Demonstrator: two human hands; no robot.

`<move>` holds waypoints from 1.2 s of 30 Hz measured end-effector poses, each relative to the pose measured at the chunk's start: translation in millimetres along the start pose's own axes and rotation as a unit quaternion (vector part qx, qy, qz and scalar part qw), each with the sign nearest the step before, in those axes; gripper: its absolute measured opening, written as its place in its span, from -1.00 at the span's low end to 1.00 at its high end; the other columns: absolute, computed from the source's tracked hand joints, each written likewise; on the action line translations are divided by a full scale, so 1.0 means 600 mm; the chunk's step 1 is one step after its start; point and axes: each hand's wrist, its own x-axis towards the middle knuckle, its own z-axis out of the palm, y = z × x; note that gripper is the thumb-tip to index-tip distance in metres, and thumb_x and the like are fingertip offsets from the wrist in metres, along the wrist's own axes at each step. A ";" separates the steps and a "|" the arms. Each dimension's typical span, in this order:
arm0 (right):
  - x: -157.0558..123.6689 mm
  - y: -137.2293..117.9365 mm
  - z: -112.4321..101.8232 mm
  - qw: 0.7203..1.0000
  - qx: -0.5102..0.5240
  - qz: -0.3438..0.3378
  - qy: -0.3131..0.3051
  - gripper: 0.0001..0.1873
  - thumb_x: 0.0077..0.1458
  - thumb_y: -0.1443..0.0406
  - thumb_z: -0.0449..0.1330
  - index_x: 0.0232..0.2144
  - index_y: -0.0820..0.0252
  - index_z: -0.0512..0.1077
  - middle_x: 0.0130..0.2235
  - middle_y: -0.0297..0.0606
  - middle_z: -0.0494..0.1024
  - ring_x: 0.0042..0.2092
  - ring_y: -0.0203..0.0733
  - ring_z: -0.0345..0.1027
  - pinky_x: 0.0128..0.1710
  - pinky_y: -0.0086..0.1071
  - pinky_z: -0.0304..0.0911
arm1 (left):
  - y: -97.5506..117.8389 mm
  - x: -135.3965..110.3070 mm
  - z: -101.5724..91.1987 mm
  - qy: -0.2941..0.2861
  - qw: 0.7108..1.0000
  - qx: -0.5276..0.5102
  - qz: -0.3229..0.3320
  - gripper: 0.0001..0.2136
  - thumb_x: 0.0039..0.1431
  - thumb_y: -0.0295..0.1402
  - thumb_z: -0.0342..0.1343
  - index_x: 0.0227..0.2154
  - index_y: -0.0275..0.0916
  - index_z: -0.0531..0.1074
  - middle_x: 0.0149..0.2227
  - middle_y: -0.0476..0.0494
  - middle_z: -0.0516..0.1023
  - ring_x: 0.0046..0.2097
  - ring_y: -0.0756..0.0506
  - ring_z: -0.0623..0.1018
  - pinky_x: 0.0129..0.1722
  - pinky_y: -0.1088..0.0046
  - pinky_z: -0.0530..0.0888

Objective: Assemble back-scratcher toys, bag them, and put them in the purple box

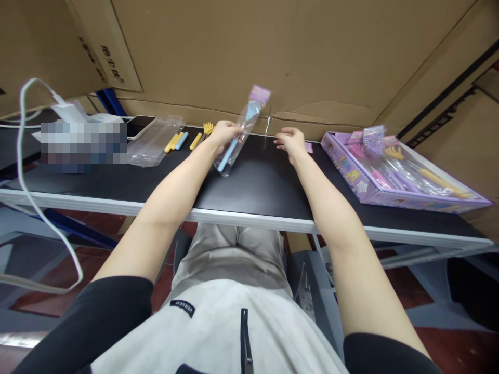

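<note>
My left hand (223, 133) is closed round a clear plastic sleeve (240, 130) that holds a light blue back-scratcher with a purple header card. The sleeve tilts up toward the cardboard wall, its lower end near the black table (257, 182). My right hand (290, 140) hovers just to the right of it, fingers curled and a little apart, holding nothing that I can make out. A small pink card (309, 147) lies beside that hand.
A purple display box (364, 187) full of bagged scratchers sits at the right. Loose yellow and blue scratchers (187, 139) and empty clear sleeves (154, 141) lie at the left, beyond them a white charger with a cable (23, 156). Cardboard walls stand behind.
</note>
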 end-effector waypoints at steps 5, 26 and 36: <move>-0.033 -0.015 0.014 0.990 -0.056 -0.038 -0.122 -0.77 0.19 0.31 0.42 -0.23 0.17 0.41 -0.24 -0.29 0.62 -0.29 -0.32 0.54 -0.24 -0.44 0.47 | -0.002 0.031 -0.004 0.122 0.987 -0.105 -0.008 -0.78 0.02 -0.62 0.23 -0.35 -0.20 0.38 -0.49 -0.03 0.48 -0.32 -0.13 0.64 -0.22 0.37 0.62; -0.088 -0.043 0.041 0.967 -0.098 -0.025 -0.232 -0.53 0.02 0.56 0.50 -0.37 0.14 0.27 -0.55 -0.49 0.49 -0.53 -0.38 0.43 -0.50 -0.56 0.28 | -0.029 0.054 -0.014 0.160 0.951 -0.255 -0.062 -0.67 -0.01 -0.64 0.20 -0.24 -0.14 0.31 -0.52 0.12 0.45 -0.35 -0.07 0.66 -0.18 0.44 0.60; -0.066 -0.036 0.025 0.980 -0.096 -0.044 -0.166 -0.65 0.00 0.55 0.47 -0.42 0.19 0.37 -0.54 -0.41 0.48 -0.43 -0.28 0.52 -0.23 -0.36 0.55 | -0.021 0.064 -0.071 0.177 0.947 -0.254 -0.082 -0.76 0.30 -0.23 0.31 -0.05 -0.10 0.45 -0.34 -0.06 0.61 -0.26 -0.09 0.70 -0.08 0.41 0.63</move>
